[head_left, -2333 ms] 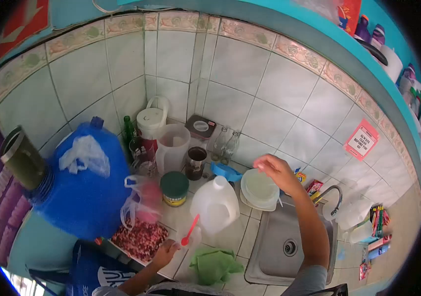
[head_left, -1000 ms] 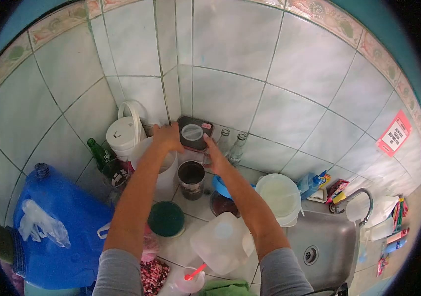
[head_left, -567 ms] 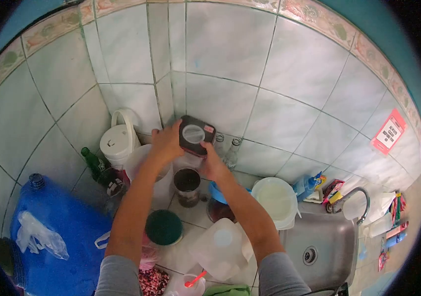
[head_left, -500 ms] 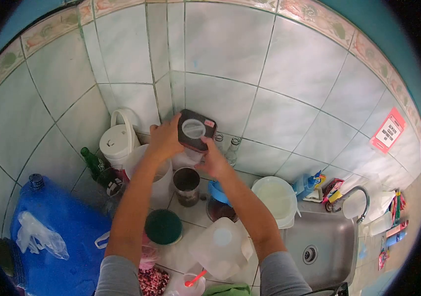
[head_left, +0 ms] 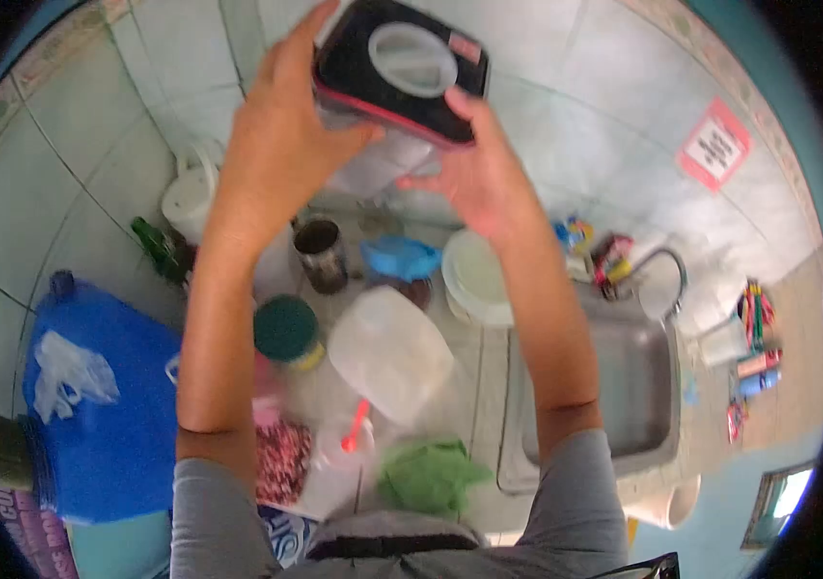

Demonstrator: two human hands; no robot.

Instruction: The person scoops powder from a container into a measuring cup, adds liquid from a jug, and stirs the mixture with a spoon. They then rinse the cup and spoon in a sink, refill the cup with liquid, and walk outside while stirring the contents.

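A clear plastic container with a black lid is held up high, near the tiled wall. Its lid carries a round translucent disc and a small pink label. My left hand grips the left side, with the thumb below. Around the right end, my right hand has its thumb on the lid's edge and its other fingers lower down. Beneath the hands stand a metal tumbler, a blue plastic item and a white tub. The container's contents are hard to make out.
A translucent white jug, a green-lidded jar, a cup with a red spoon and a green cloth cover the counter. Left is a large blue water container; right, a steel sink with a faucet.
Both hands have lifted the black-lidded container up from near the wall corner and closer to me. The view has shifted, showing more of the near counter.
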